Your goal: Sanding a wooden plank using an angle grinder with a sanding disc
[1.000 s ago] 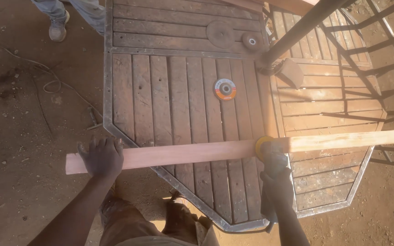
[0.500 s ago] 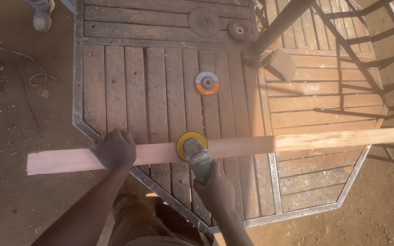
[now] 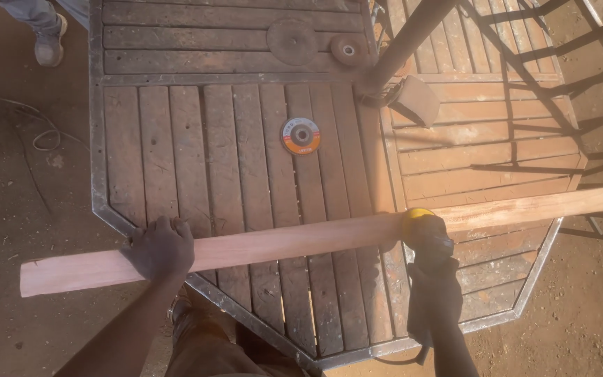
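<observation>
A long reddish wooden plank (image 3: 294, 241) lies across the near edge of a slatted wooden table (image 3: 197, 160) with a metal frame. My left hand (image 3: 160, 246) presses down on the plank near its left end. My right hand (image 3: 433, 297), in a dark glove, grips an angle grinder (image 3: 423, 230) with a yellow sanding disc. The disc rests on the plank right of the middle.
An orange grinding disc (image 3: 300, 135) lies on the table's middle. Two worn discs (image 3: 293, 40) sit at the far side. A dark metal post (image 3: 403, 45) rises beside a wooden block (image 3: 417, 100). Another person's shoe (image 3: 49, 42) stands at top left. A cable (image 3: 43, 139) trails over the dirt.
The grinder has slid rightward along the plank from near my left hand to right of the middle. My left hand stays pressed on the plank.
</observation>
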